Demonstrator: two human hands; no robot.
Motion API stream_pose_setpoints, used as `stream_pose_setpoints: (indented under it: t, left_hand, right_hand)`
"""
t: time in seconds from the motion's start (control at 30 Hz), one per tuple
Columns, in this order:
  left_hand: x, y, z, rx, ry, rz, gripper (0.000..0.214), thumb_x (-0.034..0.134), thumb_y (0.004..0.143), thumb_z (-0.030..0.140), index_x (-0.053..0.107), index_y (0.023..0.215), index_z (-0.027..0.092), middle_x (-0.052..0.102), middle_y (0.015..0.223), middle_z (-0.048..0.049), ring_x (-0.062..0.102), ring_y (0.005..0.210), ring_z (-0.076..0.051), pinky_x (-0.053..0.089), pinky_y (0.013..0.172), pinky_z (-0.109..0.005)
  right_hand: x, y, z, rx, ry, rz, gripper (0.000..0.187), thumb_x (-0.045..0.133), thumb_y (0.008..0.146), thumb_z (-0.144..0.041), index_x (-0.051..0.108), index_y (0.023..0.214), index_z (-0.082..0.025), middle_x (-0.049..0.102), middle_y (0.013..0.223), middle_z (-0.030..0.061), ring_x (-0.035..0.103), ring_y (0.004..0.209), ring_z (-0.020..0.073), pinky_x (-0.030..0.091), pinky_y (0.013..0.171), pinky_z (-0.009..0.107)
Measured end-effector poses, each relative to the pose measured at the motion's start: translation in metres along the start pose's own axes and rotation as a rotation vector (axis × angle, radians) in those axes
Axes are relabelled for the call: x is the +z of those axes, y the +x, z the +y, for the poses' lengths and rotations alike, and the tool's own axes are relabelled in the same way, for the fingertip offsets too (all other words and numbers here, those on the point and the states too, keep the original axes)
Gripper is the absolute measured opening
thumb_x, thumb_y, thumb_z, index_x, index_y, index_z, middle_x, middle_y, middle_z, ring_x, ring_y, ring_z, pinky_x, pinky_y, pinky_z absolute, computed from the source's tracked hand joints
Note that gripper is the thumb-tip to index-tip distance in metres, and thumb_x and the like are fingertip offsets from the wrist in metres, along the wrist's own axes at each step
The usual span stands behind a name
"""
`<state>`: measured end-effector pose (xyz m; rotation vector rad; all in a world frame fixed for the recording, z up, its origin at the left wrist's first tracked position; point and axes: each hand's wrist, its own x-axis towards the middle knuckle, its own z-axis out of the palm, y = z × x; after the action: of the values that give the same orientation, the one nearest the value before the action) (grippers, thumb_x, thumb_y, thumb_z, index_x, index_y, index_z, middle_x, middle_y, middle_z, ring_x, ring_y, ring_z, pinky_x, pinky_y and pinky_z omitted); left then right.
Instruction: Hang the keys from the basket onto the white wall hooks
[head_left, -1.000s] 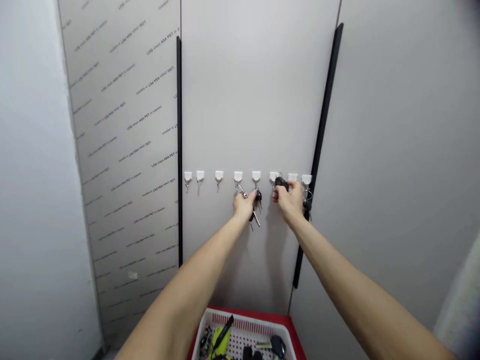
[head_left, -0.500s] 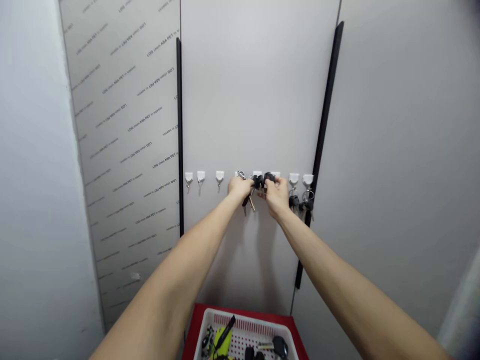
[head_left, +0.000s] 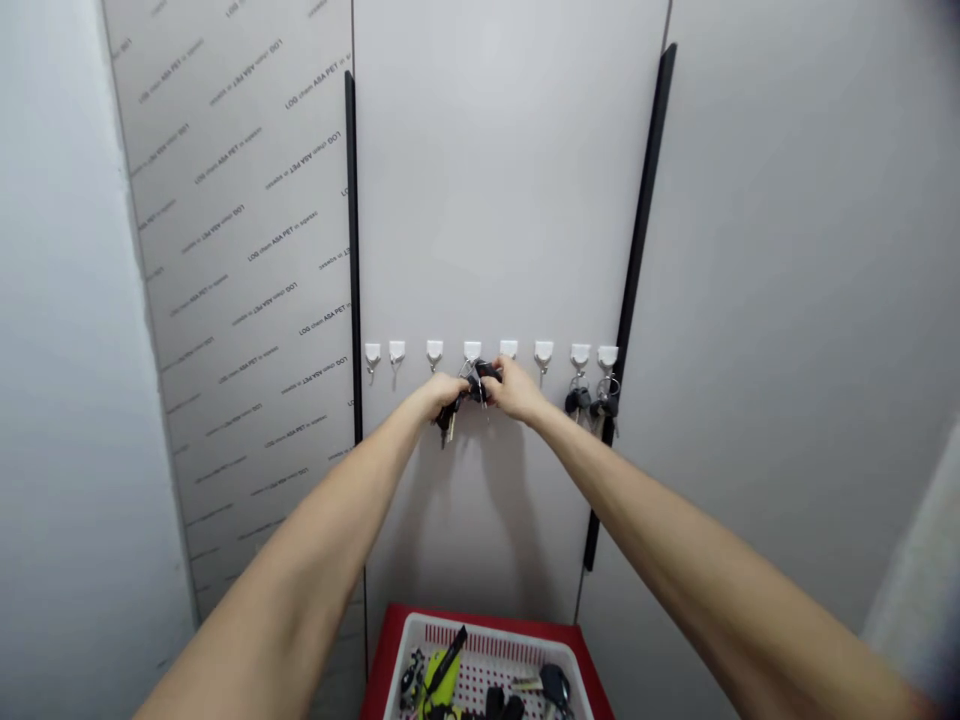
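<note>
In the head view, I saw both bare arms stretched toward a smooth pale grey panel (head_left: 487, 200) edged by two black upright strips (head_left: 646, 190). The left hand (head_left: 444, 388) was closed, thumb uppermost, around a bunch of dark-headed metal keys (head_left: 448, 422) whose blades poked out below it. The right hand (head_left: 516, 390) was nearly closed too, its thumb and fingers pinching a black-topped key bunch (head_left: 487, 372) just beside the left thumb. These keys were right beneath the fourth white square hook (head_left: 472, 350) from the left; I couldn't tell whether a ring was over it.

Eight such hooks ran in a row. On the two at the right end hung black-headed key sets (head_left: 577, 402), near the right forearm.

Below, a white perforated plastic basket (head_left: 491, 630) sat on a red surface (head_left: 384, 660). In it lay a yellow-green flat piece (head_left: 448, 682), a slim black tool (head_left: 445, 662) across that, and a large black-headed key (head_left: 555, 685).
</note>
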<state>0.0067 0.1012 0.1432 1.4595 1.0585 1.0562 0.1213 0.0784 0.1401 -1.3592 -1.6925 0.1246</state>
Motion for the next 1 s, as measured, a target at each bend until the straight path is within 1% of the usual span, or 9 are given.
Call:
stream_pose_setpoints:
  t: [0.17,0.3,0.37,0.5,0.6,0.67,0.77,0.9,1.0]
  left_hand:
    - [-0.002,0.000,0.012,0.030,0.014,-0.056,0.020,0.046,0.060,0.008,0.041,0.041,0.012,0.035,0.030,0.0051,0.025,0.027,-0.002,0.017,0.030,-0.015]
    - [-0.001,-0.002,0.036,-0.017,-0.034,-0.136,0.024,0.039,0.067,0.011,0.037,0.043,0.013,0.033,0.031,0.0054,0.025,0.026,-0.001,0.019,0.029,-0.013]
    - [-0.002,-0.001,0.045,-0.067,-0.081,-0.182,0.025,0.037,0.068,0.013,0.035,0.043,0.013,0.029,0.030,0.0063,0.024,0.025,-0.001,0.019,0.027,-0.012]
    - [-0.007,0.005,0.051,-0.172,-0.199,-0.219,0.024,0.036,0.068,0.015,0.034,0.044,0.014,0.028,0.030,0.0062,0.025,0.024,-0.001,0.020,0.025,-0.010]
    - [-0.009,0.005,0.041,-0.198,-0.324,-0.250,0.022,0.036,0.067,0.014,0.035,0.045,0.013,0.030,0.031,0.0055,0.026,0.025,-0.001,0.022,0.024,-0.009]
    - [-0.007,0.002,0.031,-0.209,-0.450,-0.307,0.022,0.035,0.067,0.014,0.035,0.045,0.013,0.031,0.031,0.0056,0.027,0.026,0.000,0.024,0.025,-0.008]
    - [-0.003,-0.003,0.021,-0.227,-0.614,-0.392,0.022,0.036,0.068,0.015,0.035,0.046,0.012,0.032,0.031,0.0055,0.030,0.027,0.000,0.027,0.027,-0.008]
    - [-0.002,-0.008,0.023,-0.180,-0.759,-0.470,0.023,0.035,0.069,0.018,0.036,0.047,0.012,0.034,0.033,0.0050,0.034,0.028,-0.001,0.029,0.029,-0.009]
    - [-0.008,-0.010,0.026,-0.142,-0.798,-0.484,0.021,0.036,0.069,0.018,0.037,0.048,0.012,0.034,0.034,0.0054,0.034,0.028,-0.001,0.030,0.030,-0.010]
  right_hand:
    - [0.012,0.002,0.007,0.027,0.144,0.197,0.021,0.038,0.066,-0.028,0.040,0.084,-0.019,0.052,0.065,-0.0003,0.049,0.052,0.0095,0.040,0.050,0.023]
    - [0.011,0.016,-0.003,0.088,0.210,0.334,0.023,0.037,0.067,-0.032,0.038,0.086,-0.019,0.052,0.066,-0.0004,0.048,0.052,0.0085,0.039,0.047,0.020]
    - [0.007,0.023,-0.011,0.100,0.208,0.361,0.023,0.037,0.068,-0.032,0.039,0.087,-0.018,0.052,0.065,-0.0004,0.049,0.052,0.0081,0.039,0.047,0.019]
    - [-0.005,0.033,-0.029,0.153,0.174,0.239,0.023,0.042,0.066,-0.029,0.040,0.085,-0.017,0.052,0.062,0.0002,0.048,0.045,0.0075,0.036,0.041,0.018]
    - [-0.010,0.032,-0.036,0.228,0.137,0.102,0.021,0.047,0.062,-0.025,0.043,0.080,-0.016,0.051,0.054,-0.0001,0.046,0.038,0.0077,0.033,0.035,0.018]
    - [-0.009,0.028,-0.036,0.255,0.130,0.064,0.019,0.047,0.062,-0.023,0.044,0.078,-0.015,0.050,0.050,-0.0002,0.046,0.035,0.0084,0.031,0.033,0.018]
    - [-0.007,0.025,-0.032,0.248,0.146,0.125,0.018,0.045,0.062,-0.024,0.043,0.078,-0.016,0.050,0.052,0.0005,0.046,0.034,0.0089,0.029,0.031,0.018]
    - [-0.008,0.027,-0.033,0.179,0.251,0.260,0.019,0.042,0.065,-0.026,0.040,0.081,-0.016,0.051,0.060,0.0004,0.045,0.035,0.0062,0.031,0.032,0.016]
    - [-0.007,0.028,-0.040,0.142,0.413,0.160,0.017,0.038,0.068,-0.026,0.036,0.083,-0.017,0.051,0.059,-0.0014,0.044,0.034,0.0049,0.030,0.031,0.015]
